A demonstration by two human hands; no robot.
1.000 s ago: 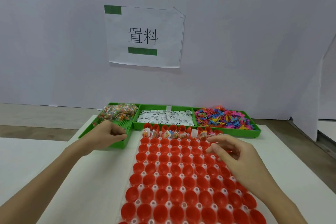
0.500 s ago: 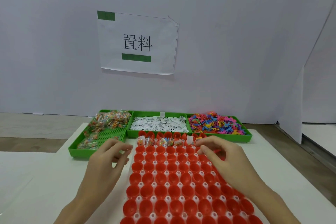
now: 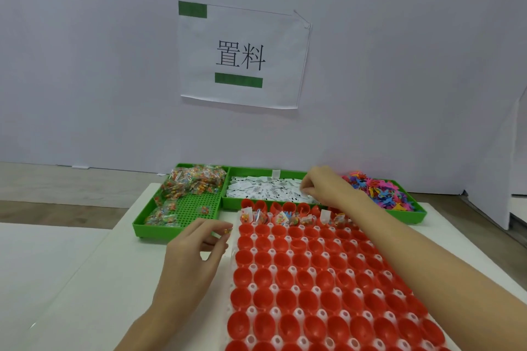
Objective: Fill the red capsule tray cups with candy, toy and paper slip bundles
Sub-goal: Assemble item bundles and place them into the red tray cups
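Green candy tray (image 3: 148, 222) far left; left hand (image 3: 194, 253) pinches a small candy packet (image 3: 226, 231) between thumb and fingertips beside the red capsule tray (image 3: 313, 279) left edge. Right hand (image 3: 325, 186) reaches over the tray into the paper slips (image 3: 262, 189), fingers curled down, pinch not clear. Toys (image 3: 379, 194) far right.

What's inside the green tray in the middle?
The middle green tray holds a heap of small white paper slips with black print. The right hand reaches into its right end and covers the slips there. The tray floor is hidden under the heap.
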